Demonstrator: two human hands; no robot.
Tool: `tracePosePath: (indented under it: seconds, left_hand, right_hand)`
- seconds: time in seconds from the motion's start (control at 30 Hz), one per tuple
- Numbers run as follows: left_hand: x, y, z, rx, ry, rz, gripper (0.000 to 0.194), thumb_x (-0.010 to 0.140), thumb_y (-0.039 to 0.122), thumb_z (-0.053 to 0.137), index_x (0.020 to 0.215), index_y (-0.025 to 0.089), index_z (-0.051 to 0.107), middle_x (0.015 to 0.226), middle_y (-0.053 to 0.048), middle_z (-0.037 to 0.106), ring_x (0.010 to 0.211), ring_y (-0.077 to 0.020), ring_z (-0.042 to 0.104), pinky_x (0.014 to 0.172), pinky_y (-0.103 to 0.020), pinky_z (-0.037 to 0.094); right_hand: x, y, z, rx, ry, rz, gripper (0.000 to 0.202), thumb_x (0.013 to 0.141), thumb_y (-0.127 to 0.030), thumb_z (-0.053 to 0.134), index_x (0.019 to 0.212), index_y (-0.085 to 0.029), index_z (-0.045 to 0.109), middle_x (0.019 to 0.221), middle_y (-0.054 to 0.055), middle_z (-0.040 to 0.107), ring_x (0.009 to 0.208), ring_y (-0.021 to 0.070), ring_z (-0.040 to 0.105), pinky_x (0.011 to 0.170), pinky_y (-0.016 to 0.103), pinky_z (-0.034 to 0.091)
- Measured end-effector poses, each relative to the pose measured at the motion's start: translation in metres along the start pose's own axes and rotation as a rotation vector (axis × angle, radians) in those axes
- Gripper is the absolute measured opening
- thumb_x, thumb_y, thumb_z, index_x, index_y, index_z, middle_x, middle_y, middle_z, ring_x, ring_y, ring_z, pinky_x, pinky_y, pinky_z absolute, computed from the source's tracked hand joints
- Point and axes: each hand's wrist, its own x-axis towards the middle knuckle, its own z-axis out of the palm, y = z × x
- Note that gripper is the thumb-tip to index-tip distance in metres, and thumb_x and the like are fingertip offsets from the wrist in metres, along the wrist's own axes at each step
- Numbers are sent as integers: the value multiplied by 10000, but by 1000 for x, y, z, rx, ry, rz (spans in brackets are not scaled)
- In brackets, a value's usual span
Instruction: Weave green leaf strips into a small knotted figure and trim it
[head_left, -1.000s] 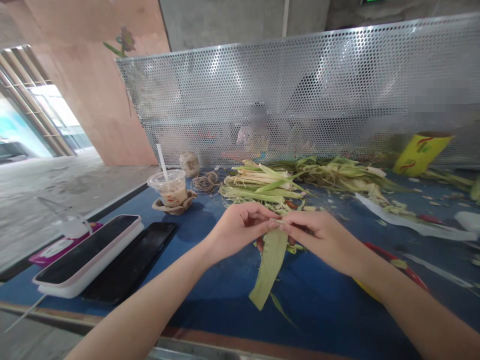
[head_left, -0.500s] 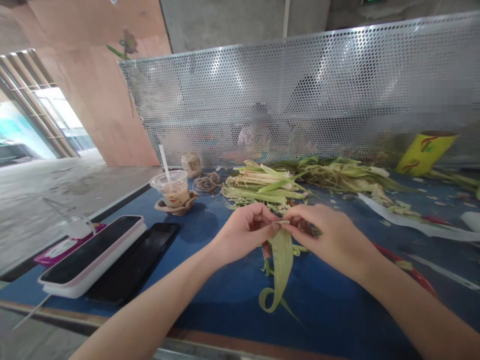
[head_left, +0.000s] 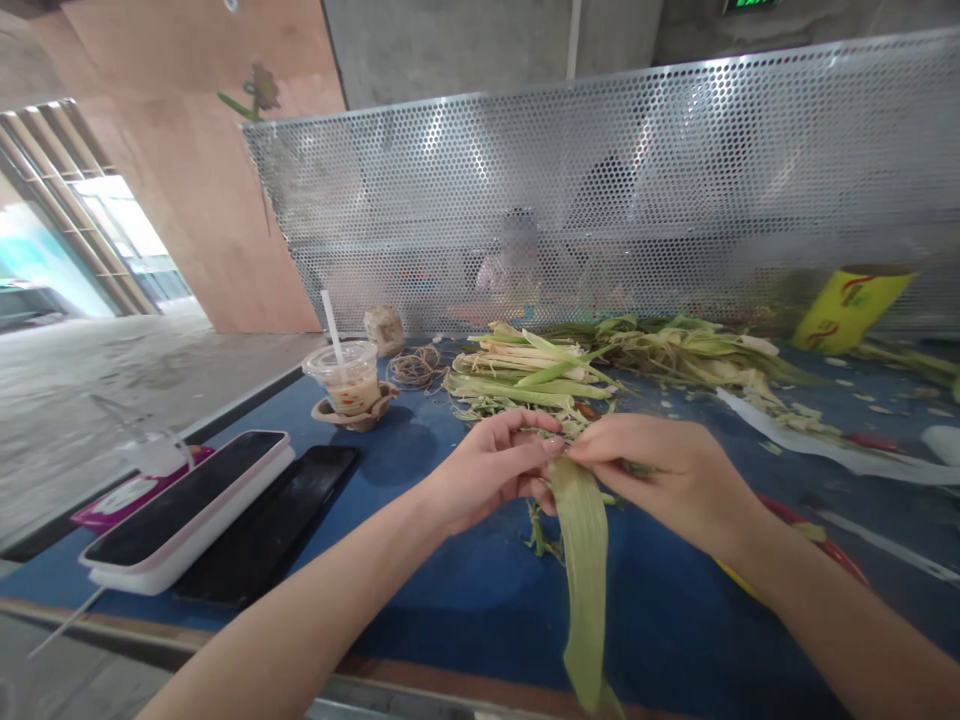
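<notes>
A long pale green husk strip (head_left: 585,570) hangs down over the blue table (head_left: 450,610), its upper end pinched between both hands. My left hand (head_left: 499,465) closes thumb and fingers on the strip's top from the left. From the right, my right hand (head_left: 652,460) pinches the same end, fingertips nearly touching the left ones. Below my left hand lies a small knotted green piece (head_left: 538,535). Just behind the hands is a pile of pale and green husks (head_left: 525,365). What sits between the fingertips is too small to make out.
A lidded drink cup (head_left: 349,378), a coil of twine (head_left: 416,368) and a jar (head_left: 384,330) stand back left. Two phones (head_left: 187,500) (head_left: 274,525) lie left. More husks (head_left: 690,350), a yellow roll (head_left: 851,308) and white paper (head_left: 832,445) are right. A perforated metal screen (head_left: 525,200) stands behind.
The husk strip now hangs straighter and longer, its curled lower end opened out toward the table's front edge. My right hand has turned slightly, and my left fingers have shifted around the strip's top.
</notes>
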Motion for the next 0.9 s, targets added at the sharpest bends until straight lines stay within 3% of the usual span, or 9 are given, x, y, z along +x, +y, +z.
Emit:
tracePosePath:
  seconds: [0.33,0.5,0.73,0.9]
  left_hand:
    - [-1,5,-5,32,13,-50,418,580,214,798,925,94,593,611,-7,685,420,-92,602,425,-186,518]
    - [-3,7,-5,99,38,-13,404,572,160,793,927,101,611,644,-18,703,424,-107,608,408,-208,521]
    - [-5,3,-2,396,122,103,256,667,169,711,910,118,648,761,-48,727,410,-103,604,419,-214,520]
    - [-6,-1,-3,507,170,131,156,687,182,681,836,143,704,744,-28,716,435,-95,601,439,-210,529]
  right_hand:
    - [2,-6,-10,138,-73,-45,195,816,-177,517,779,-238,698,814,25,718,711,127,650,654,238,516]
    - [3,-5,-9,164,-69,87,158,778,-202,577,832,-250,718,835,26,722,757,155,661,677,252,526]
    - [2,-2,0,119,-67,273,161,772,-230,588,862,-259,719,820,12,714,714,156,655,613,233,521]
    - [4,-5,1,150,-48,369,131,734,-249,617,802,-233,728,816,26,719,719,174,662,627,251,534]
